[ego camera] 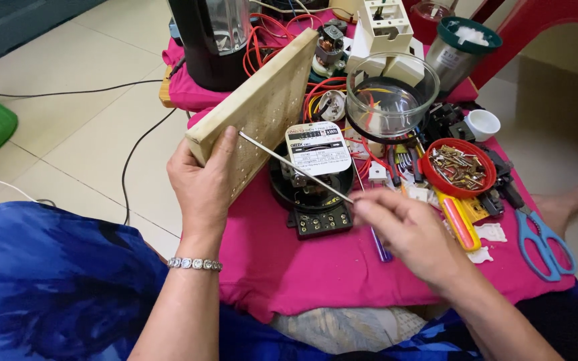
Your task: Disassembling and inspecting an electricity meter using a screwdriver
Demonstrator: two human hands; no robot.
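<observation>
A: Left hand?
B: Grips tilted wooden board, centre frame.
A: Right hand?
B: Pinches thin metal rod, tip at board; electric meter behind.

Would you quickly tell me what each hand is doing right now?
Left hand: closed on the edge of the tilted wooden board.
Right hand: closed, pinching a thin metal rod whose tip touches the board.

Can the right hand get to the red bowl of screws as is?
Probably yes. The right hand is busy pinching a thin metal rod, but the red bowl of screws sits uncovered just beyond it, nothing between.
</observation>
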